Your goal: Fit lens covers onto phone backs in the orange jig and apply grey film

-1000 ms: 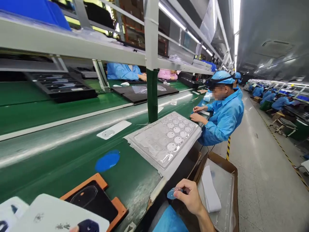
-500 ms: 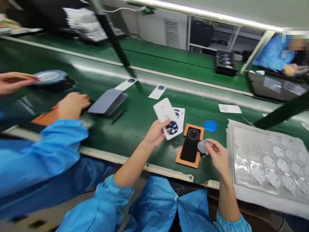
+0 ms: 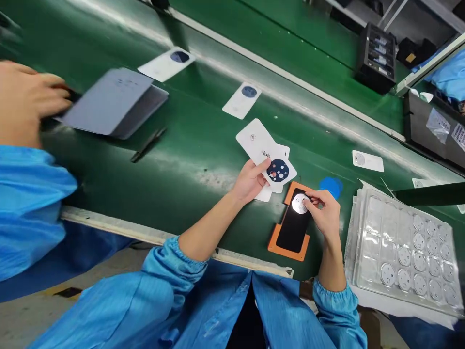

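Pinched in my left hand (image 3: 250, 182) is a white card (image 3: 258, 140) with a dark blue round camera-shaped sticker at its lower end; more white cards show behind it. My right hand (image 3: 323, 208) holds a silvery round disc (image 3: 300, 203) by its edge, over the camera end of a black phone (image 3: 290, 230). Whether the disc touches the phone I cannot tell. The phone lies in an orange holder (image 3: 276, 245) on the green bench, and blue round pieces (image 3: 330, 186) lie just beyond my right hand.
A clear plastic tray (image 3: 374, 232) with several silvery discs stands at the right. White cards (image 3: 236, 104) lie along the back. Further left are a grey folder (image 3: 109, 99), a dark pen-like tool (image 3: 148, 144) and a co-worker's hand (image 3: 32, 99). A black box (image 3: 378, 58) sits across the bench.
My right hand has brought the disc from beside the phone to over its camera end. The left hand still holds the cards, now tilted differently. The view has turned and moved closer.
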{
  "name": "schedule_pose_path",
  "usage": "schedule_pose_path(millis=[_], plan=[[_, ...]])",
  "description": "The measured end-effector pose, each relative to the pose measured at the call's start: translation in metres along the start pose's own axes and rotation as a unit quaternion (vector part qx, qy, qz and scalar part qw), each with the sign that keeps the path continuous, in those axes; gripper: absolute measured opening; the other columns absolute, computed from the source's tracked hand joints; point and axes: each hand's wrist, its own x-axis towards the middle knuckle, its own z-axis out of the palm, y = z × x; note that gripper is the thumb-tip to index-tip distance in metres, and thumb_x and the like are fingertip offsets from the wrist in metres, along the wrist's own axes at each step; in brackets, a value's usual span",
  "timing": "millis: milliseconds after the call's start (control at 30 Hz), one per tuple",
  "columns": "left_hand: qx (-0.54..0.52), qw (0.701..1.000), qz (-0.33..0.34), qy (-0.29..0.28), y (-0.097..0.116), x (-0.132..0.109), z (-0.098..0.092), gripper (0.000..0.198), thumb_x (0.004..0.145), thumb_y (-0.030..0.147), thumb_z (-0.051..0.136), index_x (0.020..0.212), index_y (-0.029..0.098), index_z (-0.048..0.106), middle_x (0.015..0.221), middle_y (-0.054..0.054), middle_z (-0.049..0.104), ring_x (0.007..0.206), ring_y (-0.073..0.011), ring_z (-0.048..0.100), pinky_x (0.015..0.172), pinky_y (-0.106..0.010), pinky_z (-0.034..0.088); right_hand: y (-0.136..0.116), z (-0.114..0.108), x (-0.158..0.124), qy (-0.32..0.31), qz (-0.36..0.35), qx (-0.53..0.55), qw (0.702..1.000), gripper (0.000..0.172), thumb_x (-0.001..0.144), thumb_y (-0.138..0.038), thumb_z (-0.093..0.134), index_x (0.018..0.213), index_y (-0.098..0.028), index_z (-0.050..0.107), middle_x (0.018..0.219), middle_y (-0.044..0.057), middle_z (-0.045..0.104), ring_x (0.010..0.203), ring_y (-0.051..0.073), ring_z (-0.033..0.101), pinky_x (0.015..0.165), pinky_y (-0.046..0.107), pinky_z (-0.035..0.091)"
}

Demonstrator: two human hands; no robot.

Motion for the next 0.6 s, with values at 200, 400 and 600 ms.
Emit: schedule_pose_path(millis=[200, 400, 600], plan=[[-0.023, 0.999, -0.043, 0.01, -0.003, -0.006, 0.006, 0.039, 0.069, 0.032, 0.091, 0.096, 0.014, 0.07, 0.079, -0.002, 0.069, 0.057, -0.0097, 0.06, 0.044, -0.018, 0.043, -0.01, -0.008, -0.006, -0.1, -0.075, -0.085, 0.989, 0.025, 0.089, -0.027, 0.069, 0.113, -0.028, 0.074, 0.115, 0.008, 0.064, 0.105, 0.023, 0.061, 0.083, 0.038, 0.054], [0.022, 0.999, -0.032, -0.001, -0.004, -0.008, 0.007, 0.041, 0.068, 0.035, 0.092, 0.096, 0.014, 0.072, 0.074, -0.001, 0.068, 0.055, -0.01, 0.059, 0.043, -0.019, 0.045, 0.002, -0.009, -0.004, -0.127, -0.109, -0.097, 0.981, 0.025, 0.092, -0.024, 0.064, 0.114, -0.028, 0.074, 0.119, 0.008, 0.063, 0.104, 0.024, 0.06, 0.089, 0.043, 0.054], [0.186, 0.979, 0.048, 0.061, -0.017, -0.02, 0.021, 0.036, 0.061, 0.036, 0.092, 0.079, 0.011, 0.074, 0.072, -0.007, 0.072, 0.057, -0.015, 0.064, 0.044, -0.022, 0.045, -0.012, -0.016, -0.01, -0.001, -0.145, -0.027, 0.989, 0.012, 0.094, -0.023, 0.063, 0.096, -0.025, 0.075, 0.104, 0.006, 0.071, 0.098, 0.022, 0.066, 0.087, 0.039, 0.054]])
